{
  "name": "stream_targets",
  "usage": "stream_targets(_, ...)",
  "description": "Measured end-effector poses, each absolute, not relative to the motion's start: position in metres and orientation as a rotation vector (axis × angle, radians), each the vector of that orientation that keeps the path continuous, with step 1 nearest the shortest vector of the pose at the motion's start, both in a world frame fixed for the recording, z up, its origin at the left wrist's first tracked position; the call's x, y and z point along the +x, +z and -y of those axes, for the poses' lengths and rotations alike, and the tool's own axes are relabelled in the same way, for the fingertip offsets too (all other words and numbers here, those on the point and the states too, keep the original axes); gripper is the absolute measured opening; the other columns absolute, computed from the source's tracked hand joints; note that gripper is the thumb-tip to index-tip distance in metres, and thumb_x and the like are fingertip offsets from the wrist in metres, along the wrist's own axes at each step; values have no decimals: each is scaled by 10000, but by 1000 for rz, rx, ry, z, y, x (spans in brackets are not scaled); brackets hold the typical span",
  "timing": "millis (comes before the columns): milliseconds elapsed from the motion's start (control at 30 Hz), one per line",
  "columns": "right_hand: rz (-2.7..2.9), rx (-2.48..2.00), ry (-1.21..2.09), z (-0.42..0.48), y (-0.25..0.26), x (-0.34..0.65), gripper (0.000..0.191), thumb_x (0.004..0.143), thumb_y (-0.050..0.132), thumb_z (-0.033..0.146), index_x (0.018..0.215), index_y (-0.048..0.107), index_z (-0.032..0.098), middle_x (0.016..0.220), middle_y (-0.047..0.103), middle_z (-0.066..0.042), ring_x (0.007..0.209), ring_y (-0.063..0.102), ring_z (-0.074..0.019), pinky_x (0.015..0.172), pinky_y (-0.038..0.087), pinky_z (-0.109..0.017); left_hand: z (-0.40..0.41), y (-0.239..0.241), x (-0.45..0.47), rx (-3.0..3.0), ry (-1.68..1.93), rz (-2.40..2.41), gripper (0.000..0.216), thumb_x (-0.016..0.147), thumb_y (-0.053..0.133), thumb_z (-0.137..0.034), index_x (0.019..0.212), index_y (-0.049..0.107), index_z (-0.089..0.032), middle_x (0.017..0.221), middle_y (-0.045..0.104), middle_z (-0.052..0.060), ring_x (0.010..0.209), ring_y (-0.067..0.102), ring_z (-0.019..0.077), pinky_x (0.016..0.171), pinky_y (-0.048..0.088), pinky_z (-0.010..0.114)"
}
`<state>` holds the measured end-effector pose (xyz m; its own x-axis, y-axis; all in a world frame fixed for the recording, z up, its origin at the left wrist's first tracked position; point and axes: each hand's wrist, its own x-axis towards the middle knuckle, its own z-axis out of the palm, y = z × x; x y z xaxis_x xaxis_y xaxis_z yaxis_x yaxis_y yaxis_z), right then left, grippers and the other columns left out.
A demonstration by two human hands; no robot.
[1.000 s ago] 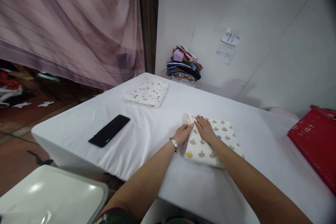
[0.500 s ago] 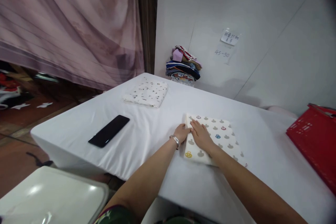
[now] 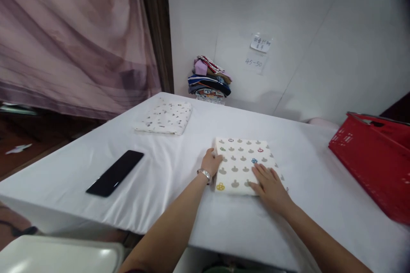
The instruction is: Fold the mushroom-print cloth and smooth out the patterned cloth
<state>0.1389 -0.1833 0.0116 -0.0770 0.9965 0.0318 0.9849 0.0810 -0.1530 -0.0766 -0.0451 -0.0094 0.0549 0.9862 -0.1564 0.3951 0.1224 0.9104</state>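
Note:
A folded cream cloth with grey and coloured mushroom prints (image 3: 242, 160) lies on the white table (image 3: 179, 204) in front of me. My left hand (image 3: 211, 163), with a silver watch at the wrist, rests against the cloth's left edge, fingers curled at its side. My right hand (image 3: 270, 185) lies flat and open on the cloth's near right corner, fingers spread.
A second folded patterned cloth (image 3: 165, 117) sits at the far left of the table. A black phone (image 3: 115, 172) lies left of my arm. A stack of folded clothes (image 3: 209, 79) stands against the wall. A red basket (image 3: 373, 155) is at right, a grey lid (image 3: 60, 256) at bottom left.
My right hand slid from the cloth's far left corner down to its near right corner. My left hand stayed at the left edge. The camera view shifted right.

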Motion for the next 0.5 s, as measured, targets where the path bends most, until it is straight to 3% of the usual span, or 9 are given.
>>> stream_targets(267,1871,-2191,61,229,-6,199,576,901,279,496,1393,293,197,1458,258,-79,1338,226,-224,1068,233,-456,45,-8,-78,1550,802,-1495,559,762,537,-340,1264,400,-137,815,663,63,753,617,203,656,440,286)
stream_targets(500,1995,-2046,-115,224,-5,181,591,898,314,473,1419,224,209,1475,210,-66,1362,137,-237,1082,194,-474,43,-14,-80,1578,837,-1456,543,776,516,-345,1263,390,-140,790,652,53,707,606,191,628,450,292)
